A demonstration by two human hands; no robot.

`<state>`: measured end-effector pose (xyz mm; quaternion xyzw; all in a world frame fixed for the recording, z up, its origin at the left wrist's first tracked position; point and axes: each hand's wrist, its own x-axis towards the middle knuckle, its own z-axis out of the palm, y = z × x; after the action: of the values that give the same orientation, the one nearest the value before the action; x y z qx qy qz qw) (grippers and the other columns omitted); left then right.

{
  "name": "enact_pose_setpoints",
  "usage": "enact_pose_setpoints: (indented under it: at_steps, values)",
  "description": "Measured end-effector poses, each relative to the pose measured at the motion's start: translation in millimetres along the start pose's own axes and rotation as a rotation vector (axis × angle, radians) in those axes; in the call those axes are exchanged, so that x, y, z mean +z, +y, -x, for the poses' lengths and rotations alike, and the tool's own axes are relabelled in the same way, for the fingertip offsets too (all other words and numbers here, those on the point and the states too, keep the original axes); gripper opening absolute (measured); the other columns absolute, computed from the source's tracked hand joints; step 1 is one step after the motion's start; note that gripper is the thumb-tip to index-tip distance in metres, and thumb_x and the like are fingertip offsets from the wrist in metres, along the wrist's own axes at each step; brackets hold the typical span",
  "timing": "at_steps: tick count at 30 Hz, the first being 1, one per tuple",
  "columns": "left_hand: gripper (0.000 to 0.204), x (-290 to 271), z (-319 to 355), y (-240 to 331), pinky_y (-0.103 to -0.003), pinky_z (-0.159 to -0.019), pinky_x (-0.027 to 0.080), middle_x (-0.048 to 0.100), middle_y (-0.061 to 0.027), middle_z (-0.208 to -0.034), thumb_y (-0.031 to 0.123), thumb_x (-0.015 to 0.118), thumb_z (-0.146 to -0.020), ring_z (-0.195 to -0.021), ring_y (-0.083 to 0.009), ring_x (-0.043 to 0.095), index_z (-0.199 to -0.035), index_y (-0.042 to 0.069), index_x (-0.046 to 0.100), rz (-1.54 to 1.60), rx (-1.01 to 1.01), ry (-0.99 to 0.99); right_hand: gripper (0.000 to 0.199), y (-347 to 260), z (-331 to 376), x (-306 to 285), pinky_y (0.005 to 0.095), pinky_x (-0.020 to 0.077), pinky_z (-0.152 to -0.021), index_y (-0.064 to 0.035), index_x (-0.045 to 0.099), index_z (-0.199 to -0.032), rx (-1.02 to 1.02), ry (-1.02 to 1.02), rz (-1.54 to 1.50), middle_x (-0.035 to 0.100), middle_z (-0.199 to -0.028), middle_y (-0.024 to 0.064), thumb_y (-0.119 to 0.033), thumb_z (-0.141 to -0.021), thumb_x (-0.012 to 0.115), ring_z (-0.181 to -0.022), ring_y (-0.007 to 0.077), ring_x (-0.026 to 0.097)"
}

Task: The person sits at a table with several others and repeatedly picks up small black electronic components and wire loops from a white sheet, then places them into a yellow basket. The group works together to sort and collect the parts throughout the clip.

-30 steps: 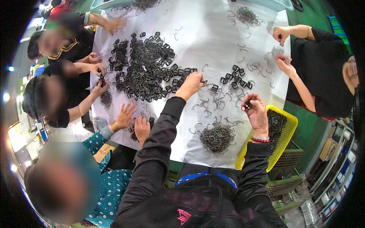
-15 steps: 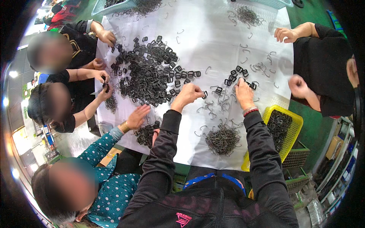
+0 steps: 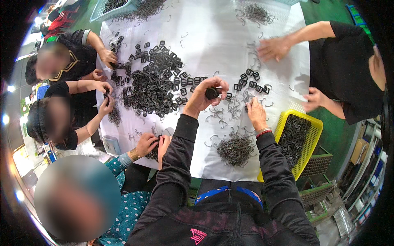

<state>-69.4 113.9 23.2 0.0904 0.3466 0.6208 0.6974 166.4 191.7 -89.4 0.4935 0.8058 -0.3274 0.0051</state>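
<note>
My left hand [image 3: 205,96] is raised over the white-covered table, palm partly turned up, its fingers curled round a black plastic buckle [image 3: 212,93]; whether more than one lies there is hidden. Close to the table, my right hand [image 3: 257,115] has its fingers drawn together among loose bent wire hooks [image 3: 236,108]; what they pinch is too small to make out. A few black slide buckles [image 3: 250,78] lie just beyond the right hand. Left of my left hand spreads a big heap of the same buckles [image 3: 150,88]. Nearer me sits a pile of wire hooks [image 3: 236,149].
Beside my right forearm a yellow basket [image 3: 314,143] holds black buckles. Across on the right, a co-worker's hand [image 3: 275,49] reaches over scattered hooks. Several other people work along the left side. Light blue baskets [image 3: 96,16] stand at the far edge.
My left hand has lifted and turned its palm up, with the buckle inside. The right hand has drawn back from the buckles toward the hooks. The right-hand co-worker's arm now reaches over the table.
</note>
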Motion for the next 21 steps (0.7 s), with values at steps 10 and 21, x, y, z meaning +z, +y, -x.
enact_pose_setpoints:
  at_steps: [10,21]
  values:
    - [0.024,-32.2,-37.7,-82.8,-0.044,-0.074,0.049,0.06,-0.0157,-0.092,0.02,0.069,-0.077,-0.086,-0.0348,0.061,-0.094,0.005,0.059,-1.806,0.122,0.323,0.033,-32.3,33.9,-17.3,0.0415,0.0475,-0.059,-0.0093,0.045,-0.108,0.031,0.016,-0.04,0.062,-0.079,0.0158,-0.026,-0.086,0.063,-0.071,0.034,0.063]
    - [0.031,-29.9,9.9,-51.6,-0.025,-0.051,0.036,0.049,-0.0024,-0.057,0.029,0.075,-0.077,-0.055,-0.0085,0.042,-0.072,0.001,0.062,-1.542,0.166,0.519,0.025,-28.9,44.7,1.0,0.0398,0.0453,-0.057,-0.0019,0.051,-0.09,-0.015,-0.037,-0.34,0.06,-0.071,0.0134,-0.027,-0.091,0.055,-0.063,0.0292,0.058]
